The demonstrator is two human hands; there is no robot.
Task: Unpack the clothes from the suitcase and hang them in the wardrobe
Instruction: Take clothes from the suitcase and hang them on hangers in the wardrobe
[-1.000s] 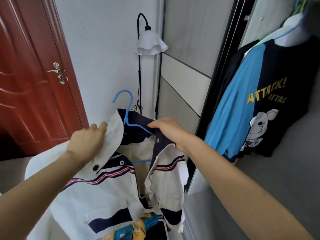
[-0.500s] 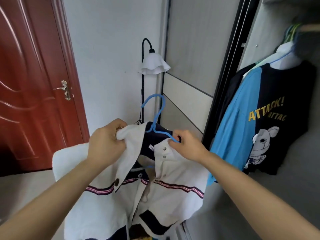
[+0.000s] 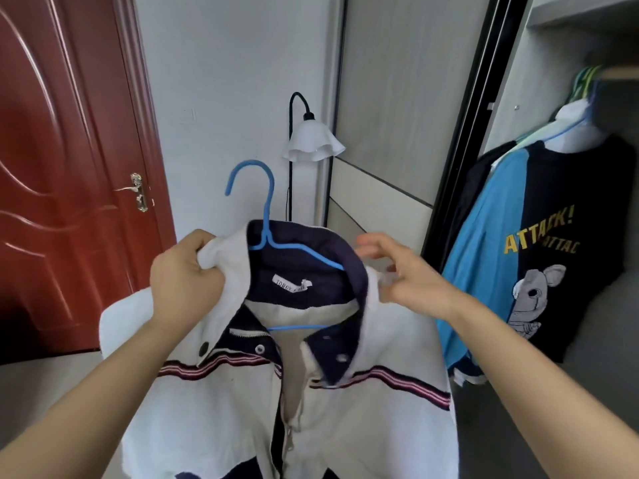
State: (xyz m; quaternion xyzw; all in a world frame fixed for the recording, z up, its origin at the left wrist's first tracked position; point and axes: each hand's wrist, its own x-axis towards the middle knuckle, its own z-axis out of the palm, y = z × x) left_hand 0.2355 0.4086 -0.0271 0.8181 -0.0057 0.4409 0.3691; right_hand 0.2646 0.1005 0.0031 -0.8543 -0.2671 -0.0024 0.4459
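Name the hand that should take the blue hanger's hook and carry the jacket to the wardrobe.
Probably the right hand: it is open, holds nothing, and sits on the wardrobe side of the collar. The left hand grips the white jacket at its shoulder, steadying it on the blue hanger.

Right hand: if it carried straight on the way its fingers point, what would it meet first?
Likely the navy collar of the white jacket: the right hand points its fingers left at it, close by. The arm of the blue hanger lies just past that. Motion blur and depth leave the gap uncertain.
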